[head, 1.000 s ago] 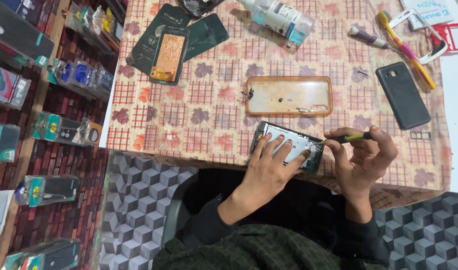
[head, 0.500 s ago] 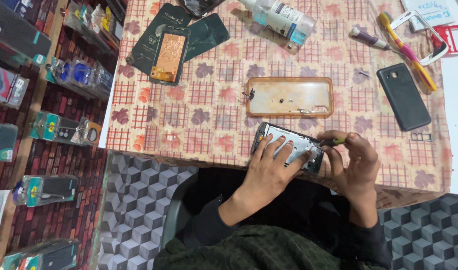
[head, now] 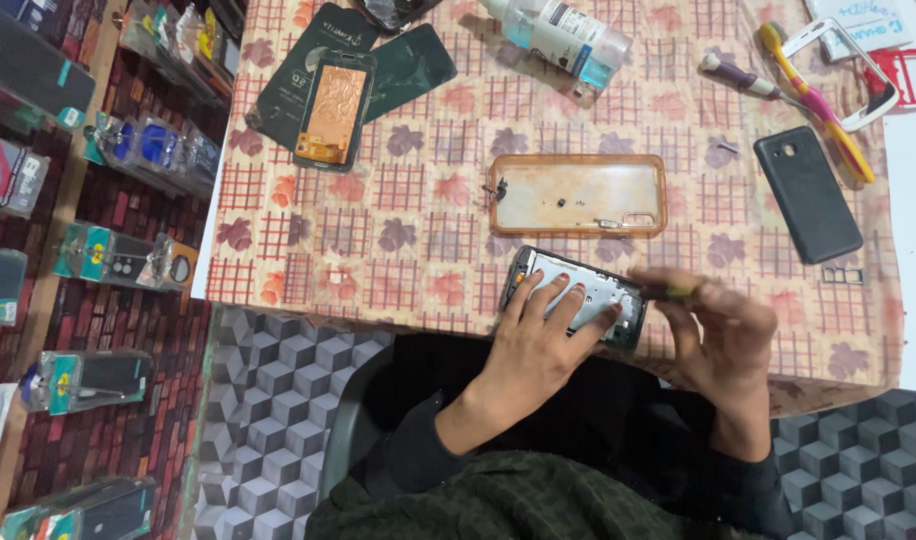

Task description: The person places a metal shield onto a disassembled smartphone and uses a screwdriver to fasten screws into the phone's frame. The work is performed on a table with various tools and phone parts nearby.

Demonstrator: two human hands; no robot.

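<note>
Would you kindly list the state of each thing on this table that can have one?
Opened dark phone: back off, insides exposed, flat under left hand.
Thin green-handled tool: gripped in right hand, at the phone's edge.
Clear orange phone case: empty, holding small loose parts.
Black back cover: detached, lying flat.
Clear plastic bottle: lying on its side.

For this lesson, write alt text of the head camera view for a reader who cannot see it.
A left hand steadies an opened phone at a patterned table's edge while the right hand works on it with a small screwdriver. Beyond lie an orange case and a black back cover.
</note>
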